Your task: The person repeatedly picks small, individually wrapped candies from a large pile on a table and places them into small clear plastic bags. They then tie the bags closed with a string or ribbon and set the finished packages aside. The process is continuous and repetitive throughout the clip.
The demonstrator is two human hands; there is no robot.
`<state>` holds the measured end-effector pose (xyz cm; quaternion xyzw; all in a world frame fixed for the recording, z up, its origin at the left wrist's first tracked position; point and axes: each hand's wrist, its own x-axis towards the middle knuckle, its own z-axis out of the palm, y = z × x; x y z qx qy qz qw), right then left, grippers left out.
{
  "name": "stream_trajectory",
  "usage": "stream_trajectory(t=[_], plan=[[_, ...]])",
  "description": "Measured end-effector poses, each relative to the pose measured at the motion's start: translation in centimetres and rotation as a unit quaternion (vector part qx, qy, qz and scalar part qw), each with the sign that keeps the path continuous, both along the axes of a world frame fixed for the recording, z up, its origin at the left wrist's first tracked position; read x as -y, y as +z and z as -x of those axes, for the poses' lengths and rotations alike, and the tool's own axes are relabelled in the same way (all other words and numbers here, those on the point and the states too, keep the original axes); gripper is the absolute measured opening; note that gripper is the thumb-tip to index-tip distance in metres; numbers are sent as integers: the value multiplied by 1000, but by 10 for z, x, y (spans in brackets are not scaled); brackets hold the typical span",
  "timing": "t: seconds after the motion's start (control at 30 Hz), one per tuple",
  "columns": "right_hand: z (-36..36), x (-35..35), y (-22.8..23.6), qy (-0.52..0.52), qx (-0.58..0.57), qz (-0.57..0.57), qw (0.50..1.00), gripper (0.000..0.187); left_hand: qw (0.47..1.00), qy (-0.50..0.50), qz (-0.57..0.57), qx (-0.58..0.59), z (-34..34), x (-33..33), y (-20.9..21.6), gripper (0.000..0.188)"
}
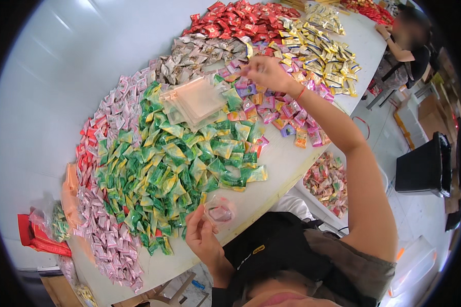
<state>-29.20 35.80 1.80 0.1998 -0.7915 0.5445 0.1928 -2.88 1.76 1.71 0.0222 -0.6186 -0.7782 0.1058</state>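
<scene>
A small clear plastic bag (219, 211) with a few pink sweets inside is held up, open, over the table's near edge. Purple and pink sweet packets (271, 105) lie heaped mid-table.

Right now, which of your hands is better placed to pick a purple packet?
Probably the right hand: it hovers by the purple packets. The left hand holds a small clear bag near the table's edge.

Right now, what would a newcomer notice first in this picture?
The table is heaped with small packets sorted by colour: a green pile in the middle, red ones at the far end. The left hand holds a clear bag; the right hand reaches over purple packets.
</scene>
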Motion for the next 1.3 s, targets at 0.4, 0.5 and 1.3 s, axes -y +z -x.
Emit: stream_trajectory(t=[0.4,0.5,1.3], plan=[[40,-191,6,-279,150,-337,886,23,1000,12,-12,9,20,-16,1,35],[38,-173,-1,-207,109,-388,892,27,1000,19,-11,16,23,-20,3,35],[42,-191,-12,-136,129,-346,919,38,1000,3,-1,24,25,-28,3,35]])
